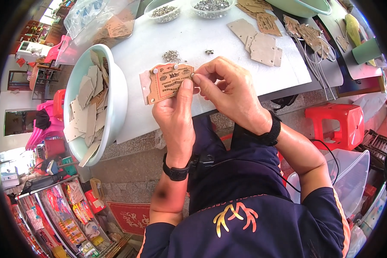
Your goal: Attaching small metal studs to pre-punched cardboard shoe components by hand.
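Observation:
My left hand (176,122) grips a brown printed cardboard tag (164,84) from below, thumb over its front and fingers behind. The tag has a wavy outline, and round metal studs sit in its upper corners. A paler piece of card shows behind its left edge. At the tag's right edge, my right hand (236,94) pinches a small silver stud (192,75) between thumb and forefinger, touching the card. Just beyond the tag lies a small heap of metal fasteners (171,56) on the white tabletop (193,36). A few loose fasteners (209,52) lie to its right.
A pale green basin (121,92) full of tags stands at the left. Two clear tubs (163,19) of metal fasteners sit at the back. Stacked tags (262,47) and corded tags (316,38) lie right. A red stool (335,122) stands at the right.

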`<state>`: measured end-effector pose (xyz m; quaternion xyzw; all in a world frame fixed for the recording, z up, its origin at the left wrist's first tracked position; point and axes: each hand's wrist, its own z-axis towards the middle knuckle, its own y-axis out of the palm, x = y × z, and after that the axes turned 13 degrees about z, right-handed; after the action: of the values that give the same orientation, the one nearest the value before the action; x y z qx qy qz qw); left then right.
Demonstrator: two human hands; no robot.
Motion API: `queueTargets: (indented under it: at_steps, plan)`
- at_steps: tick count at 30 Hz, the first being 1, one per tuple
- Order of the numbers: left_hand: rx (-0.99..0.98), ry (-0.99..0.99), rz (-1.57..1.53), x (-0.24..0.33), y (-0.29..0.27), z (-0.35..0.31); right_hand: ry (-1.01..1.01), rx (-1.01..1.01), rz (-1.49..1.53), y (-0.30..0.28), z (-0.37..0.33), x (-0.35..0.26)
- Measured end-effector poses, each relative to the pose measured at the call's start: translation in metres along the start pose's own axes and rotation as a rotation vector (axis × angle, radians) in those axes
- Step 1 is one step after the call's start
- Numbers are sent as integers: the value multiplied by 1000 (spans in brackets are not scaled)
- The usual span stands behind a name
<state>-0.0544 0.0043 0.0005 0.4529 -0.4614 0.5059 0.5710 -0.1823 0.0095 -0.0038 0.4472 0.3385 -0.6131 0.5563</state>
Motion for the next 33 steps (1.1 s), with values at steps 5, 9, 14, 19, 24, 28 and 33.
queueTargets:
  at_steps: [5, 9, 14, 19, 24, 28, 33]
  plan:
    - [-18, -20, -13, -3, -3, 1, 21, -10, 53, -2, -1, 1]
    - [-30, -17, -43, -2, -2, 3, 200, -18, 189, -5, 0, -2]
    - [-50, -37, -24, -1, -3, 5, 279, -91, 310, -17, 8, -3]
    - [-110, -56, 10, 1, -6, 5, 341, -191, 311, -29, 16, -12]
    - [-175, -67, 9, 2, -9, 7, 418, -224, 319, -35, 24, -15]
    - [-262, -142, -61, 4, -11, 8, 475, -278, 335, -39, 26, -16]
    - [-326, -200, -225, 6, -13, 13, 507, -260, 397, -37, 25, -18]
